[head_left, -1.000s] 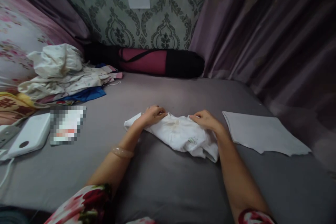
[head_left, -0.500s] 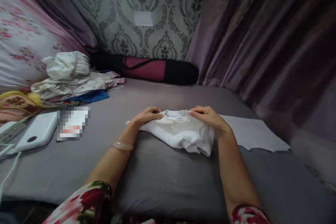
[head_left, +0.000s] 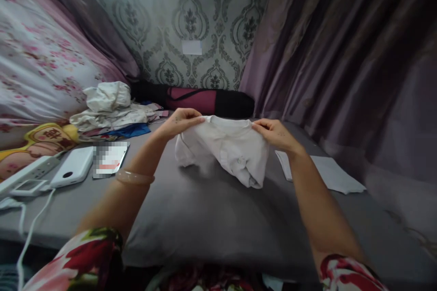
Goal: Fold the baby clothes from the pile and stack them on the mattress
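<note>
A small white shirt (head_left: 227, 145) hangs between my two hands, its neckline stretched across the top and its lower part bunched. My left hand (head_left: 182, 120) pinches the cloth at the left end of the collar. At the collar's right end, my right hand (head_left: 273, 132) is closed on the shirt in the same way. A small printed mark shows on the shirt's front. Folded white cloth (head_left: 336, 175) lies flat on the grey bed sheet (head_left: 191, 218), behind my right forearm.
To the left sit a power strip (head_left: 34, 173), a white power bank (head_left: 73, 166) with cables, and a blurred-out flat item (head_left: 109, 159). Beyond them are a clothes pile (head_left: 109, 113) and a yellow cushion (head_left: 51, 138). A black and maroon bag (head_left: 194, 100) lies along the wall.
Both hands have lifted the shirt upward and away from me off the sheet, spreading its collar wider. The shirt now hangs down. My view has tilted up slightly.
</note>
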A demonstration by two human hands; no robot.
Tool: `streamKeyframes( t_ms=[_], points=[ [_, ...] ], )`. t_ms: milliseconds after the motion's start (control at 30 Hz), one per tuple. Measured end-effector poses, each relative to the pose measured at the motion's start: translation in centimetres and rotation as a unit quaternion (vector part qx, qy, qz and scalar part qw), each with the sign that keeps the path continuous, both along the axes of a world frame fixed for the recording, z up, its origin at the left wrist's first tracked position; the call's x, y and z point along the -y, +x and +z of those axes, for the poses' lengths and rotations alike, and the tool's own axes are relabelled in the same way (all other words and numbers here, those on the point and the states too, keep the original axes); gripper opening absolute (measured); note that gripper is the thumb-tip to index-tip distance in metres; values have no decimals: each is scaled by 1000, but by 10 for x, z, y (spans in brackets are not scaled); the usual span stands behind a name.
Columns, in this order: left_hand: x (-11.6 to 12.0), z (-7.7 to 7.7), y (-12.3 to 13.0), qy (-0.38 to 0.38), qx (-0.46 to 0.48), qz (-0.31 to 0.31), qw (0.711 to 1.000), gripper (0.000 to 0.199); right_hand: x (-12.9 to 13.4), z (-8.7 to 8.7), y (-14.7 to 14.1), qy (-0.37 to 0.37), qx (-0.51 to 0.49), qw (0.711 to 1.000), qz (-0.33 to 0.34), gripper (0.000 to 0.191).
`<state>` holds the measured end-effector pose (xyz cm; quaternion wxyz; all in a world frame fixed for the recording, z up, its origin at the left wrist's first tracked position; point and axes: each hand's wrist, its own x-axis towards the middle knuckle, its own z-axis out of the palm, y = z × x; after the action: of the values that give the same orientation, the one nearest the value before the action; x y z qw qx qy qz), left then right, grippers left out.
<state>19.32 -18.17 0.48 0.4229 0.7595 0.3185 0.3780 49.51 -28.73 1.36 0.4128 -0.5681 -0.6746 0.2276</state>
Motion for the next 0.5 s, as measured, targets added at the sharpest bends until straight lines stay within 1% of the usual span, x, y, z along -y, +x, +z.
streamKeyframes(
  t_ms=[67, 133, 200, 267, 300, 367, 433, 500],
  points=[
    [1, 28, -5, 64, -11, 11, 998, 36, -4, 19, -1, 35, 4, 999, -6, 44],
    [-1, 52, -9, 124, -27, 37, 991, 35, -9, 39, -1, 60, 7, 998, -4, 46],
    [-4, 72, -12, 185, -38, 90, 978, 32, -15, 58, 0, 71, 10, 997, -3, 47],
    [-6, 87, -15, 236, -45, 146, 960, 29, -19, 76, 0, 77, 23, 997, -16, 46],
    [-6, 93, -17, 252, -47, 162, 953, 29, -19, 84, 0, 80, 34, 996, -24, 44],
    [-4, 102, -23, 254, -36, 163, 952, 29, -17, 97, -2, 86, 54, 994, -29, 41],
    [-3, 106, -29, 222, 17, 146, 964, 30, -12, 106, -4, 89, 38, 995, -14, 38],
    [-5, 104, -34, 175, 60, 115, 976, 32, -9, 110, -7, 84, -10, 996, 4, 35]
  ],
)
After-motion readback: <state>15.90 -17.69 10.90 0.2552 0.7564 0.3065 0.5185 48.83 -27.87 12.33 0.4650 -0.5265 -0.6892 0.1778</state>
